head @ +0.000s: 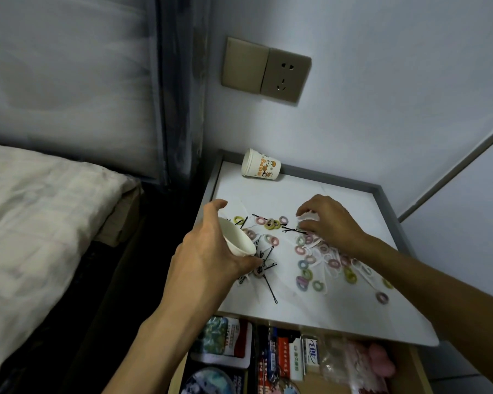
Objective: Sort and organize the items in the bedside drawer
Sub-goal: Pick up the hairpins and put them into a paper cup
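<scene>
1. My left hand (211, 251) had its grip curled round a white paper cup (236, 237), fingers and thumb wrapped about its side. The cup was tilted, its base pointing down at the surface (296, 311).
2. Right under that cup lay a tangle of black bobby pins (268, 280), touching and crossing one another, with a few more scattered toward the back.
3. My right hand (330, 223) hovered low over the middle of the surface, fingertips pinching a small white piece (306, 218). What it was, I couldn't tell.
4. Pastel hair ties (305, 265) were strewn across the surface, thickest beneath and in front of the right hand, with a handful mixed in among the pins.
5. A printed paper cup (261, 166) lay on its side at the back edge, near the wall.
6. Below the front edge the drawer (420, 373) stood open, packed with packets and small boxes.
7. The bed (40, 209) sat off to the left, and a wall socket (285, 76) above.
</scene>
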`<act>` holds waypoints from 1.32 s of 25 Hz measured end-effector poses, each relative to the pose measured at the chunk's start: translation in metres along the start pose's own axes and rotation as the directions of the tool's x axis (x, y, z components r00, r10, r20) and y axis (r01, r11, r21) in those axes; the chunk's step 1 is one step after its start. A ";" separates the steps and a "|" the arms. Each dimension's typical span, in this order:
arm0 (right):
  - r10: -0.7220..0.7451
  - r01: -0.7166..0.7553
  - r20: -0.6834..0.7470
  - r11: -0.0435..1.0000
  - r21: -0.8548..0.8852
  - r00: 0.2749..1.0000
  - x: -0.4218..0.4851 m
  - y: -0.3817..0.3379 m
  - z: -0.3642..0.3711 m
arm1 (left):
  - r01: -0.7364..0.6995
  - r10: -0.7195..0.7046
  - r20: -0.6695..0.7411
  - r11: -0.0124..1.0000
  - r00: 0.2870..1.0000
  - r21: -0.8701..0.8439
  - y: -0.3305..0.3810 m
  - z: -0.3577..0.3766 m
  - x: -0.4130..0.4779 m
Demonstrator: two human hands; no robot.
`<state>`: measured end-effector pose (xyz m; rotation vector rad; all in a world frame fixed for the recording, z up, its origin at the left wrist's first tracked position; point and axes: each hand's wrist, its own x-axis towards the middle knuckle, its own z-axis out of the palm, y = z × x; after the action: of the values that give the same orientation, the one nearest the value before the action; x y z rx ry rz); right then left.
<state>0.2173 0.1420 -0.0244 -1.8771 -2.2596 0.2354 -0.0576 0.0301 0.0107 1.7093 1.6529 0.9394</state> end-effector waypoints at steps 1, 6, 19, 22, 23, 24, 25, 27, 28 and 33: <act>-0.035 0.035 0.016 0.999 -0.029 0.999 0.002 -0.005 0.001 | 0.000 0.000 -0.001 1.000 1.000 0.002 0.000 0.001 0.000; -0.099 0.110 0.091 0.987 -0.119 0.991 0.007 -0.021 0.013 | -0.002 0.002 -0.005 1.000 1.000 -0.006 -0.001 0.002 0.001; 0.129 -0.085 -0.118 0.942 0.326 0.985 0.011 -0.026 0.014 | 0.010 -0.010 0.002 1.000 1.000 -0.018 0.000 -0.001 0.001; 0.114 -0.078 -0.090 0.940 0.331 0.989 0.015 -0.031 0.014 | 0.018 -0.018 0.005 1.000 1.000 -0.015 0.000 -0.003 0.001; 0.097 -0.069 -0.078 0.951 0.303 0.992 0.018 -0.034 0.014 | 0.015 -0.015 0.006 1.000 1.000 -0.015 0.001 -0.003 0.001; 0.087 -0.063 -0.071 0.956 0.287 0.994 0.022 -0.037 0.014 | 0.013 -0.013 0.006 1.000 1.000 -0.014 0.001 -0.004 0.002; 0.093 -0.070 -0.068 0.954 0.292 0.993 0.026 -0.041 0.013 | 0.014 -0.013 0.007 1.000 1.000 -0.013 0.001 -0.004 0.002; 0.156 -0.121 -0.067 0.922 0.367 0.986 0.035 -0.048 0.012 | 0.013 -0.013 0.007 1.000 1.000 -0.015 0.000 -0.004 0.002; 0.200 -0.156 -0.063 0.895 0.418 0.978 0.038 -0.050 0.011 | 0.013 -0.013 0.006 1.000 1.000 -0.018 0.000 -0.005 0.003; 0.351 -0.292 0.030 0.726 0.623 0.936 0.035 -0.040 0.006 | 0.011 -0.011 0.006 1.000 1.000 -0.018 0.001 -0.004 0.003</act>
<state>0.1715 0.1690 -0.0184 -1.8213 -1.4935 0.8197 -0.0605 0.0332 0.0142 1.6880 1.6431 0.9402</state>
